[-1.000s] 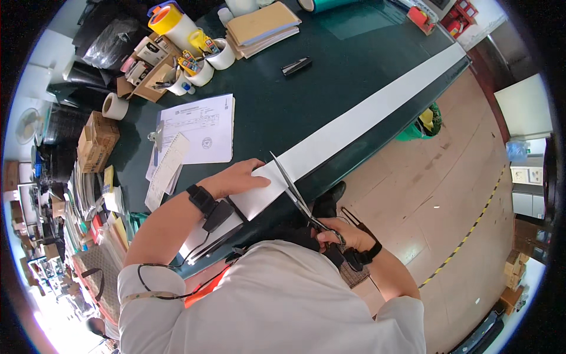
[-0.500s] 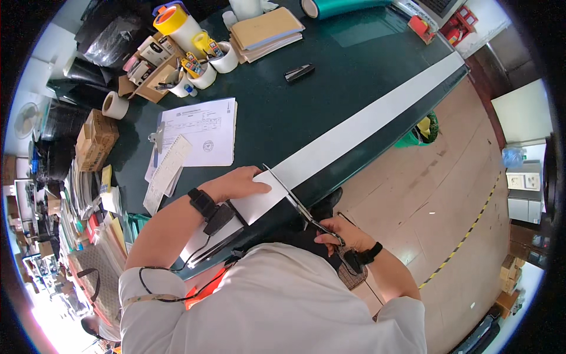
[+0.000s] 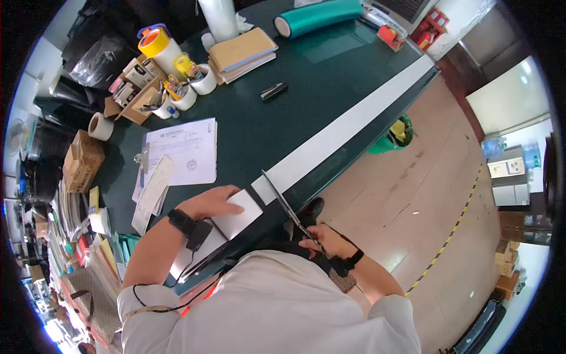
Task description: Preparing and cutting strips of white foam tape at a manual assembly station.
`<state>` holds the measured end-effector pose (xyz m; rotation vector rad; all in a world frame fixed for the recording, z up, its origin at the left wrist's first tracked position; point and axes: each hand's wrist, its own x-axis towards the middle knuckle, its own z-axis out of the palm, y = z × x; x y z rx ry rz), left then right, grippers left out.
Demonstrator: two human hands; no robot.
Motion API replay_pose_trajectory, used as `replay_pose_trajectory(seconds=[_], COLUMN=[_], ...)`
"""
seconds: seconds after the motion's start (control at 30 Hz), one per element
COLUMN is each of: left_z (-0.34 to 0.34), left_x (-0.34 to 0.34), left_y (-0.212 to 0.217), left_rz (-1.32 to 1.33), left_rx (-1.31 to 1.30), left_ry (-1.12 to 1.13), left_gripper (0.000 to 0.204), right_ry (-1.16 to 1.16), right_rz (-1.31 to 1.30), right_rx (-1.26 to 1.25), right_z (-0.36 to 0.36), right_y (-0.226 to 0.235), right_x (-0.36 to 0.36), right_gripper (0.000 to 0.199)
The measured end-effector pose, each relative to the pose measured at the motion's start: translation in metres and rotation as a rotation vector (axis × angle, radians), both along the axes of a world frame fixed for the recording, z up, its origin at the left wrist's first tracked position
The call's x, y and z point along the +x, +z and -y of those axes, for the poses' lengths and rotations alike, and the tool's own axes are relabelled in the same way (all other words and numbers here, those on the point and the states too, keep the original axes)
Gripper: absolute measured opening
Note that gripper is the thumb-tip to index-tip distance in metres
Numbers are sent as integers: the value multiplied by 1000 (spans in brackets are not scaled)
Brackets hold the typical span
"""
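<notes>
A long white strip (image 3: 348,128) lies along the near edge of the dark green table (image 3: 247,133). My right hand (image 3: 325,241) grips a pair of scissors (image 3: 285,205), whose blades lie across the strip's near end. My left hand (image 3: 213,202) is closed on a short white piece (image 3: 243,215), thumb on top and the other fingers mostly hidden. A dark gap parts this piece from the long strip. Below the left hand, by the table edge, lies another white piece (image 3: 203,252), partly covered by the wrist device.
A clipboard with papers (image 3: 197,147) and a black stapler-like object (image 3: 273,91) lie beyond my left hand. Pen cups (image 3: 184,97), envelopes (image 3: 243,52) and a green roll (image 3: 321,16) stand farther back. A green bin (image 3: 386,143) is on the floor beyond the table edge.
The short white piece has come apart from the long strip, and my left hand has drawn it toward the lower left. The scissors remain in my right hand. The whole view has shifted.
</notes>
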<state>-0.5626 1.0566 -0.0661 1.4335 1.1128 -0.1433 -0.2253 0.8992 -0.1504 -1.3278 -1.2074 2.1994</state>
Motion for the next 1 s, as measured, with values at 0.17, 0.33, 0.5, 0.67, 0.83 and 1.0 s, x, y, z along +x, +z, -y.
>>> replay_pose_trajectory(seconds=[0.17, 0.33, 0.5, 0.67, 0.83, 1.0], left_z=[4, 3, -3, -10, -34, -61], left_x=[-10, -3, -2, -21, -9, 12], left_y=[10, 11, 22, 5, 21, 35], left_rz=[-51, -186, -206, 121, 135, -241], left_rx=[-31, 68, 132, 326, 329, 389], left_ry=[-52, -127, -49, 262, 567, 551], left_gripper=[62, 64, 62, 53, 52, 57], right_ry=[-38, 8, 286, 190, -38, -289], right_rz=[77, 172, 349, 355, 286, 220], right_rx=[108, 56, 344, 270, 247, 101], right_z=[-4, -13, -10, -41, -81, -141], right_y=[33, 23, 6, 49, 47, 57], right_x=[7, 16, 26, 39, 72, 93], right_gripper=[25, 27, 33, 32, 28, 26])
